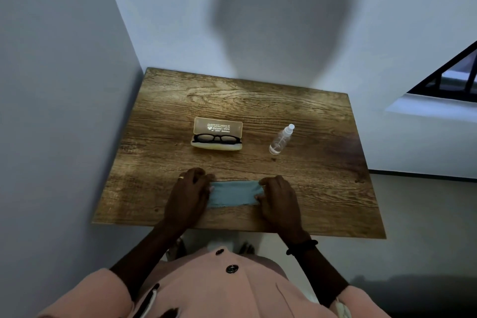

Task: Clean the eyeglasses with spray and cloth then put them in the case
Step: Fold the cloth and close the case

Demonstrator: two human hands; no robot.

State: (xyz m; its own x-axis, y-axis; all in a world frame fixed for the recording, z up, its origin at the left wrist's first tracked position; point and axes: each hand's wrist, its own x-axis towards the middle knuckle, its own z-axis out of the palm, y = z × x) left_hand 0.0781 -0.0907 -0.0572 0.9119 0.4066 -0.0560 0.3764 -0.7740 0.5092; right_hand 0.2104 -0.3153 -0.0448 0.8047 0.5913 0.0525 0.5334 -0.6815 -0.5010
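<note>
A blue-grey cloth [233, 193] lies flat near the front edge of the wooden table [309, 188]. My left hand [189, 195] pinches its left end and my right hand [280, 200] pinches its right end. Farther back, black-framed eyeglasses [217, 138] lie in the open yellowish case [217, 146], whose lid stands up behind them. To the right of the case a small clear spray bottle [280, 140] with a white cap stands on the table, leaning in the view.
The table fits into a corner, with white walls at its left and back. A window ledge and dark bars show at the right [449, 85]. Floor lies beyond the table's right and front edges.
</note>
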